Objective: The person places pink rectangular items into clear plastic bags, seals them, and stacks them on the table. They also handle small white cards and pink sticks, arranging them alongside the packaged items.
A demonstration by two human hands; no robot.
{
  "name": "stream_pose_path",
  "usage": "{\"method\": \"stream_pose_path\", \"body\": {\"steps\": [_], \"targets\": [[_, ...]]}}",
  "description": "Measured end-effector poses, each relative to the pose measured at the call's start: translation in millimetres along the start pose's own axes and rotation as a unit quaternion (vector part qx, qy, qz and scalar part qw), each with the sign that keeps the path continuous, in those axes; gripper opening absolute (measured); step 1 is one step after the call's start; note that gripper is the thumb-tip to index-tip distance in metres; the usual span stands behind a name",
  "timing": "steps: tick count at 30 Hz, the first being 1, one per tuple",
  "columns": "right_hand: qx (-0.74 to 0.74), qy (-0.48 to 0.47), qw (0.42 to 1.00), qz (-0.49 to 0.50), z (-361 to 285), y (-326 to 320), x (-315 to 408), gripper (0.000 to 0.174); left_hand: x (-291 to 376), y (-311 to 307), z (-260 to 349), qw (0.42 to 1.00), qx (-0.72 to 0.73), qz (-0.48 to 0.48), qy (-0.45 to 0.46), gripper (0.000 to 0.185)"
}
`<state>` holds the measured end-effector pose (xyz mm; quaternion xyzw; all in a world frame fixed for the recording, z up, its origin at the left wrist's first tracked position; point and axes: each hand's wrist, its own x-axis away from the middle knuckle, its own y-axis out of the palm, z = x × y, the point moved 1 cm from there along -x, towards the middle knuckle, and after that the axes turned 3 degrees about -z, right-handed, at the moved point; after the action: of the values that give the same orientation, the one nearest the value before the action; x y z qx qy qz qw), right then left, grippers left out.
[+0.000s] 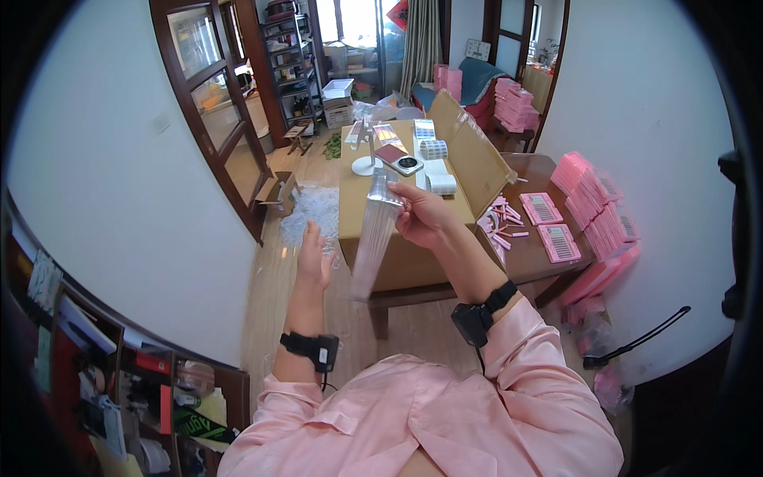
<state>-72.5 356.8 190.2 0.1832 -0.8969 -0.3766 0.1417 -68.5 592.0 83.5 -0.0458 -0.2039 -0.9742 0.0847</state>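
Observation:
My right hand point(423, 214) grips the upper end of a long, clear plastic package point(375, 250), which hangs tilted in front of a cardboard box. What it contains is too blurred to tell. My left hand point(313, 253) is raised to the left of the package, fingers apart, touching nothing. On the cardboard box point(357, 214) beyond them lie rolls of labels point(442, 183), a dark red and silver device point(398, 158) with a round black dial or lens, and a white stand point(366, 166) on a round base.
Pink flat cases point(559, 242) and scattered pink sticks point(503, 217) lie on the brown table point(536, 173). More pink cases point(602, 208) are stacked by the right wall. A raised box flap point(471, 155) stands beside my right arm. Shredded white material point(319, 211) covers floor at left.

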Motion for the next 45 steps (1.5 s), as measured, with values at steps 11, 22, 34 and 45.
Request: {"method": "stream_pose_path", "body": {"steps": [11,22,34,45], "targets": [[0.115,-0.036,0.984,-0.134,46,14,92,0.017,175,77,17,0.939,0.039,-0.301,0.159,0.061],[0.208,-0.054,0.960,-0.178,63,2,138,0.022,232,79,10,0.928,0.144,-0.334,0.083,0.057],[0.176,-0.090,0.966,-0.164,68,6,133,0.019,225,75,23,0.916,0.152,-0.365,0.060,0.055],[0.139,-0.097,0.968,-0.186,74,15,107,0.021,199,57,38,0.923,0.125,-0.362,0.043,0.054]]}}
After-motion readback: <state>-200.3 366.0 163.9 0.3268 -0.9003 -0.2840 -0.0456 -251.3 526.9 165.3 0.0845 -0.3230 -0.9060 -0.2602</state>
